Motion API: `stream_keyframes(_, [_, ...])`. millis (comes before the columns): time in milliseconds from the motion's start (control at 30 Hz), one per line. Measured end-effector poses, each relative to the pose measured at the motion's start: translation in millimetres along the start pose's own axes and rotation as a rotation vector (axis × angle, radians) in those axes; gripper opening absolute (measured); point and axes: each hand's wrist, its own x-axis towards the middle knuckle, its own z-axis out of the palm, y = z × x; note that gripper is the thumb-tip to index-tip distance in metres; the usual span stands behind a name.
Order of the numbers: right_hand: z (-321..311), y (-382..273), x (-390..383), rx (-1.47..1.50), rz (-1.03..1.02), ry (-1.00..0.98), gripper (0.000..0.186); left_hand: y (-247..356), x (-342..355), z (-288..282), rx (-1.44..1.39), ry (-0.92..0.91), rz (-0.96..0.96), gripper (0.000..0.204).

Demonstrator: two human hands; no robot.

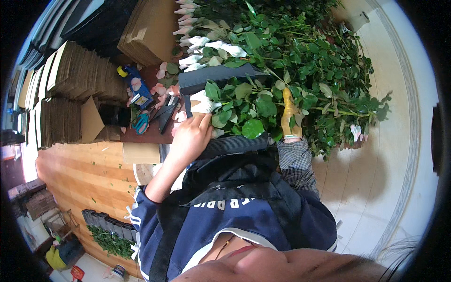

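A bunch of roses lies crosswise in front of me, its heads in white net sleeves [203,102] at the left and its leafy stems [263,105] running right. Bare and bent at the fingers, my left hand [195,133] grips the head end, by a brown cardboard piece; its fingertips are partly hidden. My right hand [291,117], in a yellow glove, is closed around the stems, with leaves covering part of it. Dark corrugated wrapping [221,79] stands behind the bunch, and another dark corrugated strip [235,146] runs along its near side.
More netted roses [190,61] and dense foliage [310,51] fill the far side. A black stapler [167,113], teal scissors [141,123], a blue bottle [138,89] and loose pink petals [162,89] lie left. Cardboard stacks [70,70] stand beyond. Another person [66,254] is at lower left.
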Motion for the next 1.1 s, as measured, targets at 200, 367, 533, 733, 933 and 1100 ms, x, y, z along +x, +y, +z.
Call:
stream_keyframes(200, [-3, 0, -12, 0.268, 0.049, 0.026, 0.056, -19, 28, 3, 0.213, -0.084, 0.248, 0.020])
stream_keyframes(367, [-15, -21, -28, 0.398, 0.284, -0.044, 0.060, -17, 41, -20, -0.035, -0.175, 0.061, 0.056])
stream_keyframes(533, [-11, -69, -61, -0.516, 0.193, -0.353, 0.055, -12, 57, -22, 0.184, -0.168, 0.232, 0.061])
stream_keyframes(733, [51, -140, -88, -1.197, 0.201, 0.097, 0.036, -18, 49, -10, 0.038, -0.197, 0.092, 0.062])
stream_keyframes(933, [28, -98, -35, -1.656, -0.788, 0.133, 0.048, -24, 38, 1, -0.015, -0.096, 0.034, 0.065])
stream_keyframes(1100, [-42, -13, -30, -1.946, -0.282, 0.145, 0.049, -20, 25, 12, -0.173, -0.011, -0.163, 0.054])
